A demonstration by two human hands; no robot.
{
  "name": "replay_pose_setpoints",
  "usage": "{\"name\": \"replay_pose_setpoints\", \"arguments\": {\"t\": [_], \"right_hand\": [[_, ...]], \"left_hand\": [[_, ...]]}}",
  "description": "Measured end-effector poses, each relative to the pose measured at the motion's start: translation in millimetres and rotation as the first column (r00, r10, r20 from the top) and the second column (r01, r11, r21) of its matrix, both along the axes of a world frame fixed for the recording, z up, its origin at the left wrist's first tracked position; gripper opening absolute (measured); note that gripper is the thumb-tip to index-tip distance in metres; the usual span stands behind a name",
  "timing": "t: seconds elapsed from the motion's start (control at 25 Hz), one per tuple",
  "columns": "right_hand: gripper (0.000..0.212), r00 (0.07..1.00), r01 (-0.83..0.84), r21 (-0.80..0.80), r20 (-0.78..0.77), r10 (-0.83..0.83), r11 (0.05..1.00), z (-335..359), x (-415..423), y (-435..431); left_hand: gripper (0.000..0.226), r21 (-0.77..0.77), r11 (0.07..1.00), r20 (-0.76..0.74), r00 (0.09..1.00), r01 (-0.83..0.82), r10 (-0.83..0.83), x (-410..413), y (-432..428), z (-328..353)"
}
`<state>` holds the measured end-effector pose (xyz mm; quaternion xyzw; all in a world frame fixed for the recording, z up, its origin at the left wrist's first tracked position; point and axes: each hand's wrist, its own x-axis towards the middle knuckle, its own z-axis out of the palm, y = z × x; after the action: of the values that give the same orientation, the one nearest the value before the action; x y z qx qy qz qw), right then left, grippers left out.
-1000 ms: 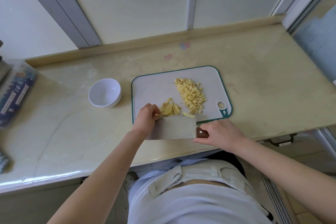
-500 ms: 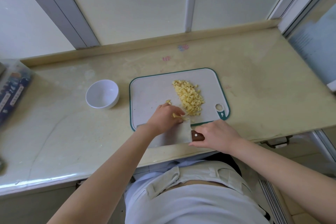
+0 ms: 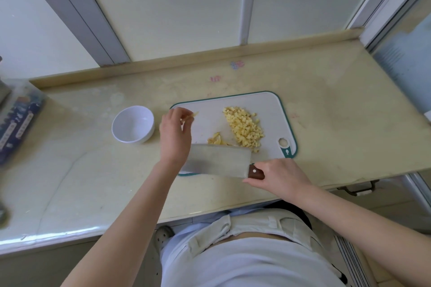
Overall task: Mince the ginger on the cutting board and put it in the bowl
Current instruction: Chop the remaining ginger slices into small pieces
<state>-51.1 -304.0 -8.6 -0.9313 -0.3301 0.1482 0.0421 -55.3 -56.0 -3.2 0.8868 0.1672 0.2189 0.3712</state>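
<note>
A white cutting board [image 3: 270,105] with a green rim lies on the counter. A pile of minced ginger [image 3: 243,127] sits on its right half. A few uncut ginger strips [image 3: 215,139] lie just beyond the cleaver blade [image 3: 218,162]. My right hand [image 3: 278,176] grips the cleaver's wooden handle at the board's near edge. My left hand [image 3: 173,134] is raised over the board's left end and pinches a thin ginger strip [image 3: 192,115]. An empty white bowl [image 3: 133,127] stands left of the board.
A dark printed box [image 3: 17,121] lies at the counter's far left. The counter's near edge runs just below the cleaver. A window wall rises behind the counter, with a raised ledge along the back.
My left hand has lifted off the ginger strips by the blade and moved back and left, now pinching one strip. The cleaver stays near the board's front edge.
</note>
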Motion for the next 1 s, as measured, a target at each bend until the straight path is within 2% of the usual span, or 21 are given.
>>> {"name": "replay_pose_setpoints", "arguments": {"t": [0.08, 0.2, 0.32, 0.48, 0.56, 0.68, 0.8, 0.88, 0.96, 1.0], "right_hand": [[0.048, 0.991, 0.115, 0.049, -0.072, -0.112, 0.992, -1, 1, 3], [0.051, 0.938, 0.308, 0.137, -0.211, -0.276, 0.942, 2, 4, 9], [0.055, 0.854, 0.463, 0.216, -0.369, -0.367, 0.86, 0, 9, 14], [0.053, 0.762, 0.588, 0.28, -0.505, -0.404, 0.759, -7, 14, 19], [0.052, 0.745, 0.61, 0.289, -0.527, -0.41, 0.738, -10, 15, 20], [0.053, 0.727, 0.636, 0.295, -0.539, -0.426, 0.712, -13, 15, 22], [0.057, 0.72, 0.649, 0.307, -0.543, -0.432, 0.696, -17, 14, 24], [0.062, 0.721, 0.649, 0.314, -0.542, -0.431, 0.693, -19, 15, 24], [0.065, 0.718, 0.655, 0.319, -0.546, -0.432, 0.685, -20, 16, 24], [0.065, 0.713, 0.66, 0.32, -0.55, -0.434, 0.679, -20, 16, 24]], "left_hand": [[0.006, -0.045, 0.991, 0.051, 0.99, -0.13, 0.132, -7, -3, 1], [0.012, -0.138, 0.96, 0.004, 0.969, -0.245, 0.247, -14, -6, -15], [0.02, -0.128, 0.952, -0.197, 0.948, -0.277, 0.25, -19, -7, -43], [0.028, -0.056, 0.96, -0.456, 0.862, -0.275, 0.221, -17, -20, -64], [0.035, 0.013, 0.979, -0.529, 0.83, -0.201, 0.178, -11, -32, -60], [0.062, 0.106, 0.994, -0.652, 0.754, -0.014, 0.08, -6, -56, -57], [0.083, 0.213, 0.973, -0.71, 0.698, 0.085, 0.094, -3, -78, -65], [0.081, 0.274, 0.953, -0.749, 0.651, 0.129, 0.127, -1, -86, -70], [0.07, 0.323, 0.93, -0.766, 0.626, 0.174, 0.148, -3, -88, -75], [0.066, 0.376, 0.909, -0.734, 0.657, 0.179, 0.175, -4, -88, -75]]}}
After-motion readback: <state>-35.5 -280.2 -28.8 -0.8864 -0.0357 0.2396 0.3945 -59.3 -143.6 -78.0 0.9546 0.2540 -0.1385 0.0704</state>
